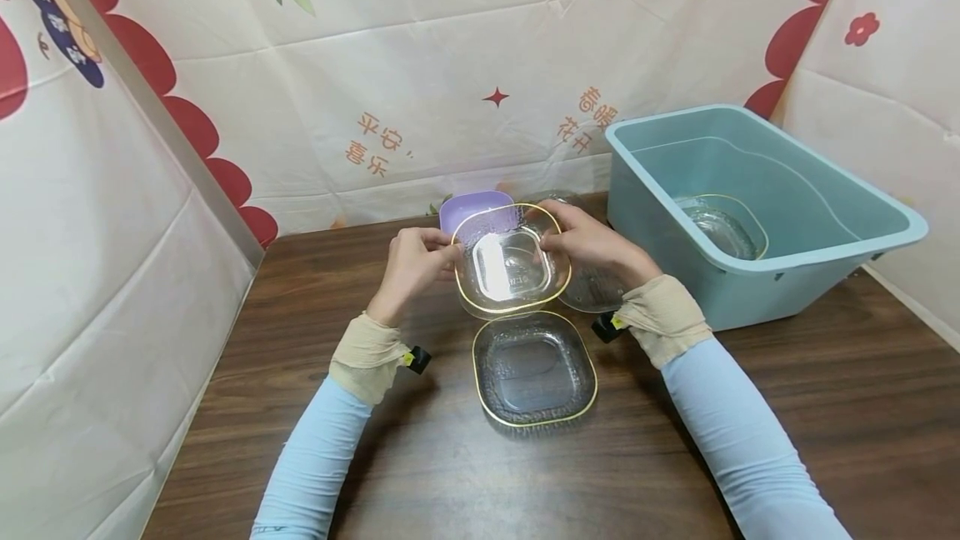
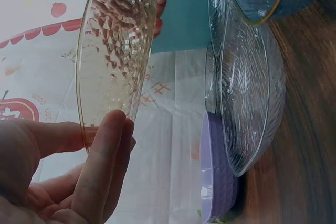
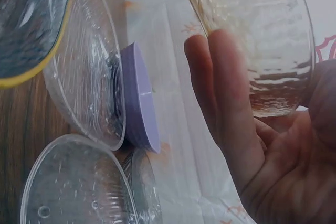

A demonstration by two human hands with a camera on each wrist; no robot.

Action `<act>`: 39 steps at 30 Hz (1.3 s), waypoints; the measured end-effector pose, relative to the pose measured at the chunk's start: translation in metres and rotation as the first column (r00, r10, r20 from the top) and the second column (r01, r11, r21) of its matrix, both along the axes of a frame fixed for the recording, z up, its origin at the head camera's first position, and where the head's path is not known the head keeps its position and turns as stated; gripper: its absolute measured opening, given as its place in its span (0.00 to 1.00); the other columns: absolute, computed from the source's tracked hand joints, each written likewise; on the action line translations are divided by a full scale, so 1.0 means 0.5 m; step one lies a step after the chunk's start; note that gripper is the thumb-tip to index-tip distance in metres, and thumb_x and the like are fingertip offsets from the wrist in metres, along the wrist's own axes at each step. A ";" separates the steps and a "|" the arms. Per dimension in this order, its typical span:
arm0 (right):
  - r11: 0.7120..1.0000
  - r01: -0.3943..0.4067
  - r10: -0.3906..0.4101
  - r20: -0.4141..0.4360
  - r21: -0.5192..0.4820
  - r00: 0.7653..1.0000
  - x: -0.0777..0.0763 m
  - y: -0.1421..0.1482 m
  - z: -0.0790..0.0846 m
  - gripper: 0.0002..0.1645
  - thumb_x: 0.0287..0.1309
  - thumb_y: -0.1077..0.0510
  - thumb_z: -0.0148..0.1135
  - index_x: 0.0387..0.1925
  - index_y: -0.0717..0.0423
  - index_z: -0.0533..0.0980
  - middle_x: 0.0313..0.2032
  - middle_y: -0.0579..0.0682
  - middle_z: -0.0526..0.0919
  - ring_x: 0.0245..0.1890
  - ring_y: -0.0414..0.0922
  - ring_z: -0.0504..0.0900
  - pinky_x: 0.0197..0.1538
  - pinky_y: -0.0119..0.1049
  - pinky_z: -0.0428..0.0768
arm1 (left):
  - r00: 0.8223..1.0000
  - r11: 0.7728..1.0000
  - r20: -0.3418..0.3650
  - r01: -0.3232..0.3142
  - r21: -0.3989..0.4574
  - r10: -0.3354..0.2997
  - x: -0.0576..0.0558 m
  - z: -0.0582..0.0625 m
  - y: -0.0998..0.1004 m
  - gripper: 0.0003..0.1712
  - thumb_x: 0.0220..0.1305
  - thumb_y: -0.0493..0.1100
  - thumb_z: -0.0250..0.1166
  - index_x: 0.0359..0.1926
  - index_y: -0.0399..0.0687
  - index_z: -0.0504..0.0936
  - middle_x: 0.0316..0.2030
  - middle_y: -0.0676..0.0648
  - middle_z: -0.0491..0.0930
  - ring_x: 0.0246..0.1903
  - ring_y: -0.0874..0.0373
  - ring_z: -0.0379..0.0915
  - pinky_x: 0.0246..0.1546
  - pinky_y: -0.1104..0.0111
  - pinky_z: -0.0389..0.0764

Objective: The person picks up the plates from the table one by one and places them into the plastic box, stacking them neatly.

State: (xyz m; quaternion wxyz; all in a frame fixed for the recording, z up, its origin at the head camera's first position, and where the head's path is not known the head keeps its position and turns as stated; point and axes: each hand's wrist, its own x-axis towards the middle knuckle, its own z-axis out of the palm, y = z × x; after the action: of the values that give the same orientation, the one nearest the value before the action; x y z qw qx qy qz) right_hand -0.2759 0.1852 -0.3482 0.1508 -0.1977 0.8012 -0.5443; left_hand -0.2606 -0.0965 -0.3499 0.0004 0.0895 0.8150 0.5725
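Observation:
Both hands hold a clear, rounded-square plate [image 1: 513, 261] with a gold rim and dimpled walls, raised above the table and tilted. My left hand [image 1: 415, 269] pinches its left edge, thumb on one side and fingers on the other, as the left wrist view shows. On the opposite edge, my right hand [image 1: 588, 240] grips it between thumb and fingers. Directly below, on the table, lies a similar gold-rimmed clear plate [image 1: 534, 373]. Behind the raised plate stand a purple dish [image 1: 468, 207] and clear ribbed dishes [image 2: 252, 87], partly hidden in the head view.
A large blue-green bin [image 1: 663, 248] stands at the right, with a gold-rimmed clear dish [image 1: 723, 227] inside. The brown wooden table [image 1: 285, 340] meets a printed white cloth [image 1: 315, 107] at the back and sides. Another clear dish [image 1: 592, 290] lies near the bin.

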 end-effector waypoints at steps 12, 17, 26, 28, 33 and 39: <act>0.997 0.060 -0.062 -0.035 -0.057 0.997 0.002 0.032 0.018 0.31 0.68 0.74 0.46 0.71 0.67 0.59 0.28 0.61 0.86 0.13 0.43 0.81 0.18 0.49 0.86 | 0.997 0.993 0.016 0.077 0.085 -0.078 -0.003 0.000 -0.005 0.26 0.80 0.54 0.54 0.42 0.33 0.83 0.30 0.33 0.86 0.19 0.54 0.84 0.24 0.55 0.91; 0.995 0.068 -0.070 -0.024 -0.074 0.997 0.012 0.049 0.039 0.31 0.70 0.73 0.44 0.72 0.67 0.56 0.25 0.52 0.86 0.12 0.43 0.82 0.18 0.46 0.86 | 0.997 0.995 0.039 0.069 0.075 -0.072 -0.005 -0.002 -0.004 0.24 0.79 0.54 0.55 0.42 0.36 0.83 0.36 0.23 0.84 0.18 0.55 0.83 0.23 0.55 0.91; 0.979 0.190 -0.195 -0.063 -0.072 0.979 0.031 0.060 0.069 0.32 0.71 0.72 0.42 0.74 0.62 0.56 0.24 0.48 0.85 0.13 0.44 0.82 0.17 0.44 0.85 | 0.995 0.996 0.077 0.061 0.065 -0.066 -0.003 -0.005 -0.004 0.23 0.78 0.54 0.57 0.43 0.37 0.83 0.30 0.33 0.86 0.17 0.55 0.82 0.23 0.56 0.90; 0.973 0.215 -0.220 -0.060 -0.080 0.974 0.034 0.059 0.071 0.32 0.71 0.72 0.41 0.75 0.61 0.56 0.23 0.48 0.85 0.13 0.44 0.81 0.17 0.44 0.85 | 0.994 0.996 0.083 0.066 0.059 -0.071 -0.002 -0.005 -0.005 0.22 0.78 0.54 0.57 0.43 0.37 0.82 0.28 0.37 0.86 0.17 0.55 0.82 0.22 0.56 0.90; 0.959 0.267 -0.272 -0.051 -0.095 0.961 0.041 0.064 0.082 0.30 0.72 0.71 0.39 0.73 0.59 0.57 0.23 0.49 0.84 0.15 0.46 0.82 0.17 0.45 0.85 | 0.992 0.996 0.097 0.072 0.061 -0.078 -0.003 -0.006 -0.005 0.22 0.78 0.54 0.57 0.42 0.37 0.82 0.31 0.30 0.86 0.17 0.56 0.82 0.23 0.55 0.90; 0.941 0.328 -0.335 -0.090 -0.081 0.938 0.052 0.076 0.112 0.29 0.72 0.69 0.39 0.72 0.57 0.58 0.24 0.49 0.84 0.17 0.47 0.84 0.16 0.46 0.84 | 0.993 0.996 0.097 0.066 0.058 -0.071 -0.008 -0.005 -0.007 0.23 0.78 0.54 0.57 0.42 0.37 0.82 0.37 0.23 0.84 0.18 0.55 0.83 0.23 0.56 0.91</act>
State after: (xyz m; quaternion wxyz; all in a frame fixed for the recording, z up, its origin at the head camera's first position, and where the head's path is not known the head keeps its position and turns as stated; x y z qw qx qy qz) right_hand -0.2499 0.2232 -0.2924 0.0091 -0.0922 0.8117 -0.5767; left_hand -0.2643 -0.0998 -0.3525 0.0580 0.0890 0.7945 0.5979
